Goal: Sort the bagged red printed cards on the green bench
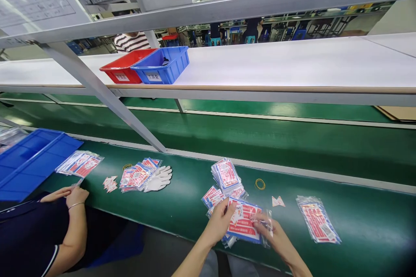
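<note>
Between my two hands is a printed red, white and blue card in a clear plastic bag (244, 225). My left hand (218, 221) pinches its left side, where a small white and red paper piece with a code square (236, 214) lies against the card. With closed fingers, my right hand (270, 230) grips the clear plastic at the bag's right end. Just behind and partly under them lies a loose pile of similar bagged cards (226, 174). To the right, a small stack of bagged cards (319, 220) rests on the green bench, near a small bow-shaped paper piece (277, 201).
Yellow rubber bands (260, 184) lie behind my right hand. Leftward are a white glove (159, 179), more bagged cards (138, 175) and a co-worker's hands (76, 195) beside a tilted blue bin (35, 160). A metal post (110, 99) supports the shelf with red (125, 62) and blue (169, 66) trays.
</note>
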A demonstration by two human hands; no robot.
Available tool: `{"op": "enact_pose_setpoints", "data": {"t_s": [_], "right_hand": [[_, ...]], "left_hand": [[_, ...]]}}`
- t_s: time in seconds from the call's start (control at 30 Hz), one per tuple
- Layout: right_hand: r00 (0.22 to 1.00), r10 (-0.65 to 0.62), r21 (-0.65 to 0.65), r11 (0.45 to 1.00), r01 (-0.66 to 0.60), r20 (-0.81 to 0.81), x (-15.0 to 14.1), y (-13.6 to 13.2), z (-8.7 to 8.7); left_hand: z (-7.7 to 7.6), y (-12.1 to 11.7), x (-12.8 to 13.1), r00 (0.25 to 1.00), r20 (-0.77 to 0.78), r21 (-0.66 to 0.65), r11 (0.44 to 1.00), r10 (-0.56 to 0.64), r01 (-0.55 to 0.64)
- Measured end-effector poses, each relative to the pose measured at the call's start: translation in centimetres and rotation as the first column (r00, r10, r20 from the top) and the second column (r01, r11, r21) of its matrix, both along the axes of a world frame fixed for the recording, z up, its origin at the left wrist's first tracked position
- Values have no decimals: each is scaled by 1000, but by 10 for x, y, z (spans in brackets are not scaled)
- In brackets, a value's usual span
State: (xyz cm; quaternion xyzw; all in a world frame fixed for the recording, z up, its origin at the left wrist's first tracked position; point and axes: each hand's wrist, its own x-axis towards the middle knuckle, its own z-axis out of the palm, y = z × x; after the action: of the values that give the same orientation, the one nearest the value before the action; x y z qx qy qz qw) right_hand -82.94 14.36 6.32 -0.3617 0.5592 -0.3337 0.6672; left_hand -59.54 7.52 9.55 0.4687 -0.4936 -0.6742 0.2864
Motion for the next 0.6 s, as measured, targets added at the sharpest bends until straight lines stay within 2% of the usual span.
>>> {"op": "enact_pose_setpoints", "data": {"t_s": [0.1, 0.2, 0.3, 0.4, 0.53, 0.6], "right_hand": [[998, -48, -5, 999, 48, 28, 6, 2, -12], [984, -96, 53, 995, 89, 153, 18, 4, -18], [971, -168, 75, 985, 157, 172, 30, 7, -19], [983, -144, 64, 989, 137, 118, 33, 8, -19], [999, -6, 36, 999, 4, 50, 27, 7, -7], [998, 63, 57, 996, -64, 27, 23, 5, 3]], "left_hand": [[30, -2, -1, 982, 178, -46, 996, -66, 76], [61, -4, 2, 942, 301, -61, 983, -147, 173], [83, -7, 4, 892, 405, -75, 965, -200, 251], [89, -12, 5, 884, 413, -66, 961, -218, 268], [80, -22, 6, 894, 397, -57, 966, -209, 251], [74, -24, 8, 901, 366, -6, 967, -235, 255]]}}
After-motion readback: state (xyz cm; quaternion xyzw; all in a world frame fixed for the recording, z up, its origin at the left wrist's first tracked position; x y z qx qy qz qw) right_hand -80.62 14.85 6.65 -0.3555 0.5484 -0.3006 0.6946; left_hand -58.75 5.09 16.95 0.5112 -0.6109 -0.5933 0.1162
